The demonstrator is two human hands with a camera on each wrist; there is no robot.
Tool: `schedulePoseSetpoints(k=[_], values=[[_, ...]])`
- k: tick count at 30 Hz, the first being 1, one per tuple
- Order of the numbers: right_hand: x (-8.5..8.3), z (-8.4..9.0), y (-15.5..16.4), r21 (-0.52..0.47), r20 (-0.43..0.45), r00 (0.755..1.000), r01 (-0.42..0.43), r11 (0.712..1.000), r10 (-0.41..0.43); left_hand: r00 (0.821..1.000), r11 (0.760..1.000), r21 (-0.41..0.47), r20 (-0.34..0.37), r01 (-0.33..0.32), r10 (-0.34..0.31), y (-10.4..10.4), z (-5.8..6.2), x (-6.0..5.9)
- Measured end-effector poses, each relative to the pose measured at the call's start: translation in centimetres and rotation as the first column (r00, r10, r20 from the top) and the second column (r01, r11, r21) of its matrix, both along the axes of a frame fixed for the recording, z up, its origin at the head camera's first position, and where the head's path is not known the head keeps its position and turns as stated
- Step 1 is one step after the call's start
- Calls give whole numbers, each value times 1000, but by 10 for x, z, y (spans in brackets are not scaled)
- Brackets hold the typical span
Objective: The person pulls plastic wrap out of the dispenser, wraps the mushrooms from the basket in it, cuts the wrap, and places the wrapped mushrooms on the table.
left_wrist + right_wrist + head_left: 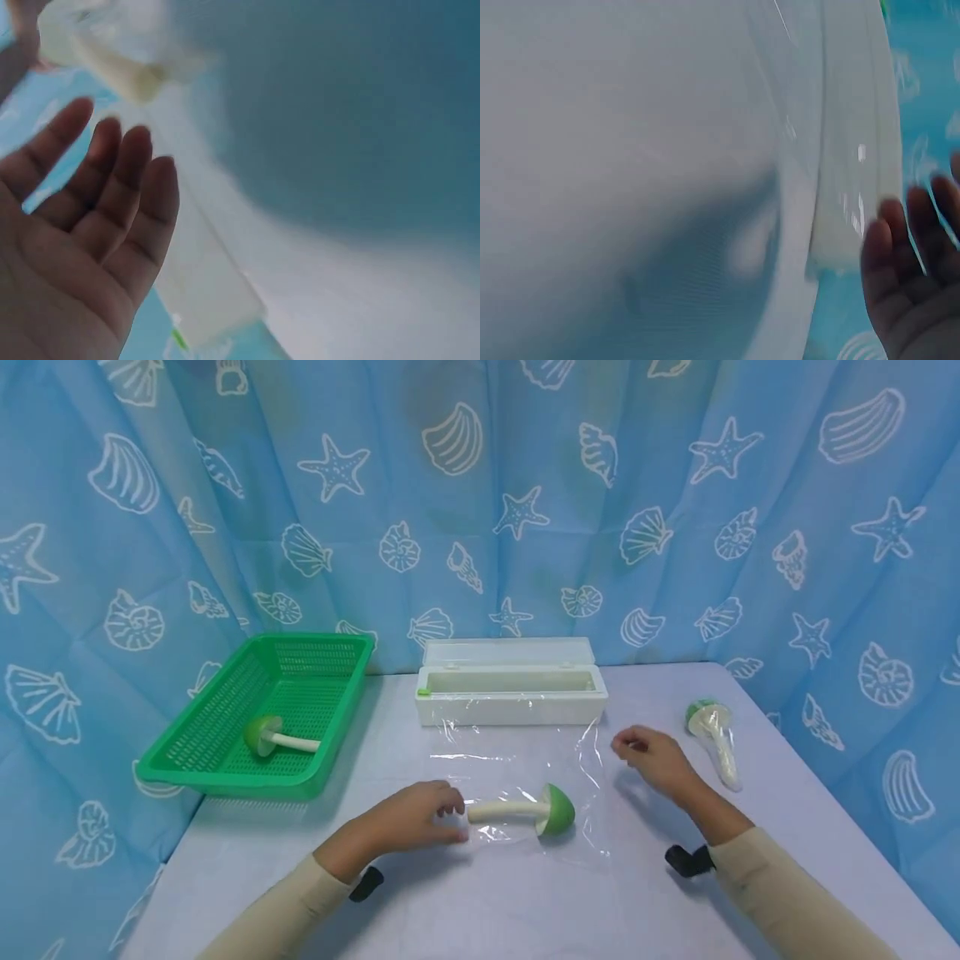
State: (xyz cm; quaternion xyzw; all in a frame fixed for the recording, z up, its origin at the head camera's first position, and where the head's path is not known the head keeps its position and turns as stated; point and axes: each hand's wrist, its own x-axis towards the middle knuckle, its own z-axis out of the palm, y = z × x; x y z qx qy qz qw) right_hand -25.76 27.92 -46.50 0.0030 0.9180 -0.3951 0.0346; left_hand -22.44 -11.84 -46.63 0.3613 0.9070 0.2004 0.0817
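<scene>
On a pale table (525, 918) before a blue curtain (465, 485) (printed with seashells and starfish), a green-capped mushroom (521, 810) lies on clear film (480, 767). Near it, the left hand (412, 817) has thumb and fingers apart; the right hand (660, 763) has fingers loosely bent.

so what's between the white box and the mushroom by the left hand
Clear film lies there, reaching from the box to the mushroom; the head view shows it.
</scene>
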Motion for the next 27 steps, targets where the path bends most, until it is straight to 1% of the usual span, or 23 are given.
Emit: schedulePoseSetpoints(k=[1,2,3,4,5,6,8,10,12,13,15,16,17,19,21,23,25,27], values=[[18,0,-5,52,15,997,-71,996,71,1000,1000,-9,13,8,-8,-7,-2,6],[35,-1,-9,102,21,988,-156,982,155,1000,1000,-24,23,20,-19,-13,-3,12],[50,-2,-14,145,33,972,-233,962,231,999,999,-44,27,29,-28,-18,-5,16],[64,-5,-19,196,34,954,-298,934,297,999,997,-63,9,44,-43,-21,-7,19],[74,-7,-23,243,37,936,-349,905,351,998,995,-77,-13,56,-57,-23,-7,22],[82,-9,-27,288,27,920,-382,878,391,997,994,-87,-43,64,-68,-24,-8,23],[90,-12,-34,402,-15,895,-403,822,446,990,992,-95,-106,78,-88,-23,-8,22],[91,-13,-39,500,-48,879,-390,773,475,984,992,-102,-154,76,-91,-21,-6,20],[90,-13,-41,552,-80,860,-383,741,504,983,992,-103,-165,68,-84,-20,-5,19],[90,-13,-41,578,-87,848,-384,720,523,984,992,-106,-161,66,-83,-20,-4,19],[92,-13,-39,608,-83,830,-397,687,552,987,992,-108,-144,59,-75,-21,-2,19],[94,-12,-38,615,-78,824,-402,678,561,988,993,-101,-136,57,-71,-21,-1,20],[97,-11,-37,627,-72,826,-399,669,559,988,994,-94,-135,56,-69,-22,-1,21],[104,-8,-34,644,-54,839,-385,661,542,989,996,-72,-133,55,-64,-22,1,24],[113,-5,-32,655,-54,851,-365,661,523,989,997,-53,-132,56,-62,-24,1,28],[121,-2,-31,666,-77,852,-342,663,517,988,997,-51,-135,64,-70,-25,1,33],[129,0,-30,676,-116,845,-319,665,523,988,996,-53,-135,70,-76,-27,1,38],[136,2,-30,676,-165,831,-297,674,531,985,996,-53,-148,78,-85,-29,2,43]])
